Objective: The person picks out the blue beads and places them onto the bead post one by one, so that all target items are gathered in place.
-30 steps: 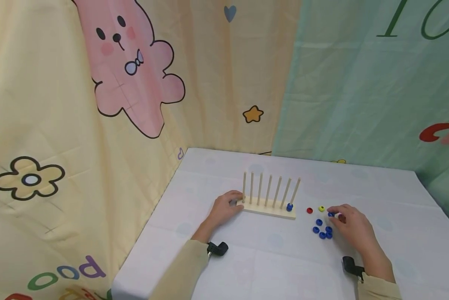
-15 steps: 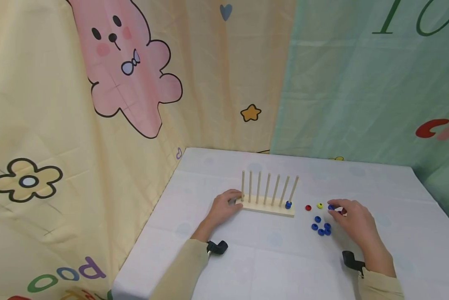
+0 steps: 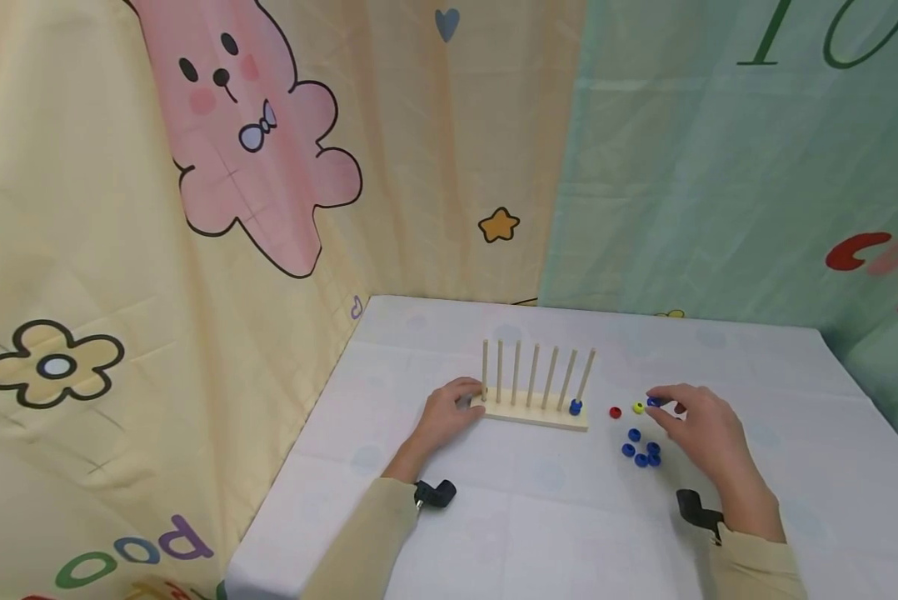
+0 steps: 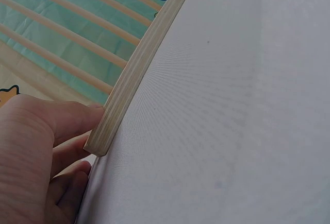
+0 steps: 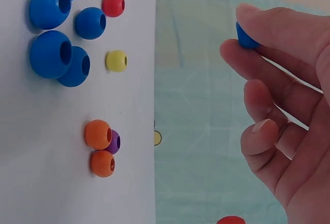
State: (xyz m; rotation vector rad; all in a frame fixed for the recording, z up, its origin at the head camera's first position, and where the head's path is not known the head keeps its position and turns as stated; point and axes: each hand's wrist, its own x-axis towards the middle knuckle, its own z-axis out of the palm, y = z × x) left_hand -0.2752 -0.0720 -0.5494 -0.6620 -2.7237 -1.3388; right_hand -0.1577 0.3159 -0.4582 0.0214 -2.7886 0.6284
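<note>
My left hand [image 3: 449,414] grips the left end of a wooden base [image 3: 531,411] with seven upright pegs; the left wrist view shows the thumb [image 4: 77,120] on the edge of that base [image 4: 139,72]. Two blue beads [image 3: 575,407] sit stacked low on the rightmost peg. Off the table, my right hand [image 3: 707,433] pinches a blue bead [image 5: 246,37] between thumb and forefinger, its other fingers curled. Several loose blue beads [image 5: 50,54] lie beside it on the table, near a red bead [image 3: 615,412] and a yellow bead [image 3: 638,407].
In the right wrist view, two orange beads [image 5: 98,134] and a purple bead [image 5: 115,141] lie together on the white tablecloth [image 5: 46,183]. Printed curtains [image 3: 449,167] stand behind and left of the table. A black wrist device [image 3: 436,494] is on the left wrist.
My right hand has risen a little and moved slightly left with the blue bead. My left hand keeps its grip on the base. The head view has shifted slightly.
</note>
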